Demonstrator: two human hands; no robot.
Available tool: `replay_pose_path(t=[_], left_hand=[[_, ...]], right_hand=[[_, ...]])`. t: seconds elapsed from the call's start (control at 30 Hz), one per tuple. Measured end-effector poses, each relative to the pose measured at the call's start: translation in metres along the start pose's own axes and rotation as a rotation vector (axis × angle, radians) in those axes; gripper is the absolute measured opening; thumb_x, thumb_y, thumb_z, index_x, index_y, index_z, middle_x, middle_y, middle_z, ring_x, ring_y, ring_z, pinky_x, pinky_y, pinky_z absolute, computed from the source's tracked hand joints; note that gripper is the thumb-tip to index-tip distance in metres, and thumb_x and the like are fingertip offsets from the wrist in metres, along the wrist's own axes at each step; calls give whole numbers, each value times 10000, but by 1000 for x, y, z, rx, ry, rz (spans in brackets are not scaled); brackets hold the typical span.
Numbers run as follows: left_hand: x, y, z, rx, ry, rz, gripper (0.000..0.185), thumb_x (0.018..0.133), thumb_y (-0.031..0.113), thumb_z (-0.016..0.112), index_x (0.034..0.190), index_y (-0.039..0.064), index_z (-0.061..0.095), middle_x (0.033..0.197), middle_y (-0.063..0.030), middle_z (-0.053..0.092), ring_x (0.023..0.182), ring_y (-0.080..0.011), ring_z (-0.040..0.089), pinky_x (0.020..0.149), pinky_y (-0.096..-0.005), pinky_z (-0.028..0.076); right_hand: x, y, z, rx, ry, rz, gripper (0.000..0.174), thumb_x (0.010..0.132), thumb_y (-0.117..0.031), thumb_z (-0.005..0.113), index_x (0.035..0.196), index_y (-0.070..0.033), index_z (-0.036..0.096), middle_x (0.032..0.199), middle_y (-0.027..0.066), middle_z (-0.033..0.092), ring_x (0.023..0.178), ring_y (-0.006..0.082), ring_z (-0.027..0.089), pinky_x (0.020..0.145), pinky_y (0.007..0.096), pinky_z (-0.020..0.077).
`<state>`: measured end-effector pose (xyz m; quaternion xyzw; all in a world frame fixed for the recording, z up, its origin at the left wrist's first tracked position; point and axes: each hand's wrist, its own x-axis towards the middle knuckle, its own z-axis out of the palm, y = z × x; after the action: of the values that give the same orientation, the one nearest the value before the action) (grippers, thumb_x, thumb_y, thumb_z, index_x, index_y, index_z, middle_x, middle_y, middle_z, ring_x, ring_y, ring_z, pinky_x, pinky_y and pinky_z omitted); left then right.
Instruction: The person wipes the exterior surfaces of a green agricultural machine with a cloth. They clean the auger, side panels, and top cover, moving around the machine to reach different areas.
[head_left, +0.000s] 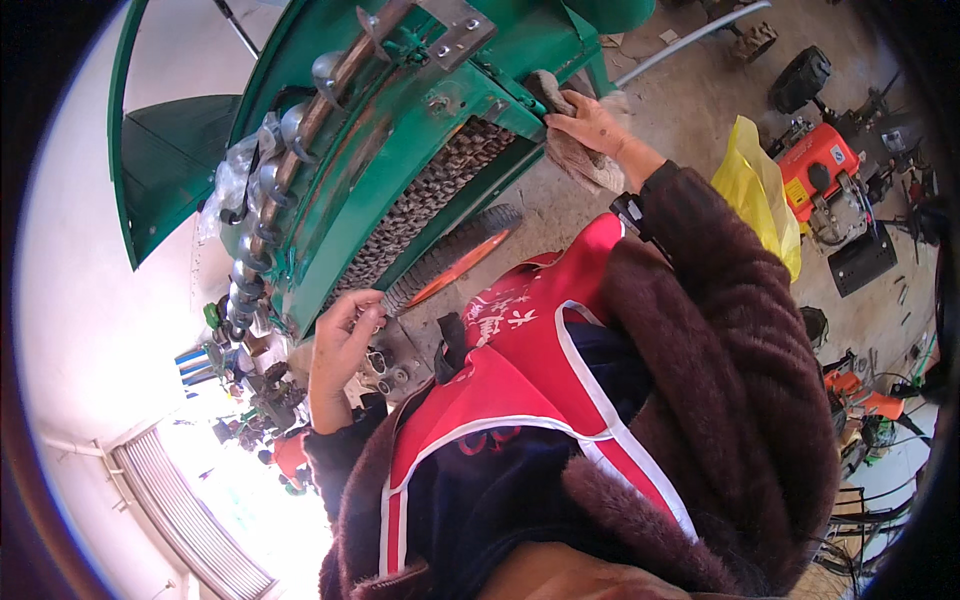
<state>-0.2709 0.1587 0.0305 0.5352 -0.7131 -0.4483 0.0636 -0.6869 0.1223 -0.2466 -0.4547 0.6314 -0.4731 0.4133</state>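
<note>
A green-painted metal machine (480, 94) stands before me. A rusty shaft with a bright metal auger spiral (281, 176) runs along its left side. Below a curved green panel lies a dark, chain-like toothed band (420, 199). My right hand (592, 127) grips a grey-brown cloth (581, 161) at the right corner of the green frame. My left hand (345, 337) is near the machine's lower left end, its fingers curled toward the thumb. Whether something small sits between those fingers, I cannot tell. Under the machine is a rubber tyre (450, 247) beside an orange rim (459, 268).
A yellow plastic bag (757, 195) and a red engine unit (817, 169) stand on the floor at my right. Black wheels (801, 79) and a grey metal bar (690, 41) lie farther back. Cluttered machine parts (274, 394) are at lower left, near a bright doorway.
</note>
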Motion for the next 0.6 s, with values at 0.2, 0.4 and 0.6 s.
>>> replay_pose_path(t=[0.2, 0.4, 0.6], left_hand=[[-18, -60, 8, -173, 24, -120, 201, 991, 82, 553, 1159, -8, 615, 943, -41, 653, 841, -108, 622, 769, -254, 512], [-15, -70, 8, -126, 63, -145, 203, 994, 81, 548, 1161, -13, 614, 937, -37, 654, 827, -105, 624, 761, -256, 516], [-3, -53, 0, -10, 136, 21, 197, 995, 80, 550, 1147, -18, 627, 911, -52, 674, 824, -112, 634, 763, -262, 524]], right_hand=[[10, 8, -8, -163, -67, -16, 716, 833, -502, 707, 1249, 62, 560, 1049, 234, 658, 966, 327, 641, 861, 396, 485], [-4, 19, -11, 12, -129, 29, 600, 875, -475, 665, 1230, 5, 598, 1078, 232, 672, 1013, 365, 648, 861, 409, 490], [-10, 36, -23, -420, 98, -44, 536, 905, -455, 615, 1199, -8, 613, 991, 263, 673, 938, 442, 638, 782, 480, 506]])
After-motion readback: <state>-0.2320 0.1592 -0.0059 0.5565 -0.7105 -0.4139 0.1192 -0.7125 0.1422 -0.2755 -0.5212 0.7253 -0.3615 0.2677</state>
